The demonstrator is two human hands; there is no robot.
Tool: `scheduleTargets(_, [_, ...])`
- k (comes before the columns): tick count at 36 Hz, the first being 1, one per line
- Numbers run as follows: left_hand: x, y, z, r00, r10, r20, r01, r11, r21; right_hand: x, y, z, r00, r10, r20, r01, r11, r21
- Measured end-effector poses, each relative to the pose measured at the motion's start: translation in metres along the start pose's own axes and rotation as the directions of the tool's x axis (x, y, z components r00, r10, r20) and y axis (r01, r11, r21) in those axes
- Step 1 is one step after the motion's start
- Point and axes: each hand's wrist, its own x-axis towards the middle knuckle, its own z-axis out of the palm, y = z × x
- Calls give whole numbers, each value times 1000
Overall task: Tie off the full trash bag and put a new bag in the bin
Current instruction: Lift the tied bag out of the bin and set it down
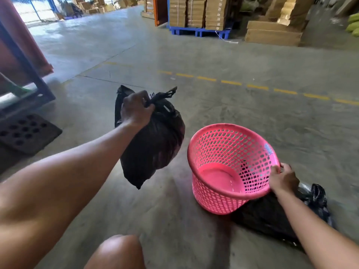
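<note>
My left hand [136,109] grips the knotted neck of a full black trash bag [155,144], which hangs in the air above the concrete floor. To its right a pink perforated plastic bin [219,199] stands tilted toward me, with no bag inside it. My right hand [282,178] holds the bin's rim on its right side. Black plastic bags [272,216] lie on the floor behind and beneath the bin, partly hidden by it and by my right forearm.
My knee [116,251] is at the bottom centre. A blue metal rack [29,74] and a dark perforated mat [25,133] sit at the left. Stacked cardboard boxes on a blue pallet [200,32] stand far back. A dashed yellow line [258,87] crosses the floor.
</note>
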Motion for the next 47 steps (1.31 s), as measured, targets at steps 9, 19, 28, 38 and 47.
scheduleTargets(9, [-46, -85, 64, 992, -127, 16, 123, 981, 151, 9, 9, 8, 999, -30, -41, 30, 1000, -6])
scheduleTargets(19, [-82, -115, 93, 887, -417, 197, 391, 907, 158, 7, 7, 10, 998, -33, -56, 34, 999, 10])
scheduleTargets(28, [-91, -17, 80, 982, -51, 181, 59, 997, -40, 2, 2, 6, 999, -18, -29, 18, 1000, 14])
scheduleTargets(38, [-145, 19, 142, 856, -182, 484, 192, 981, 28, 50, 22, -48, 950, -40, 308, 73, 993, -95])
scheduleTargets(47, [-163, 16, 159, 912, -215, 350, 250, 966, -59, 85, 162, -62, 834, 433, 342, -460, 888, -1])
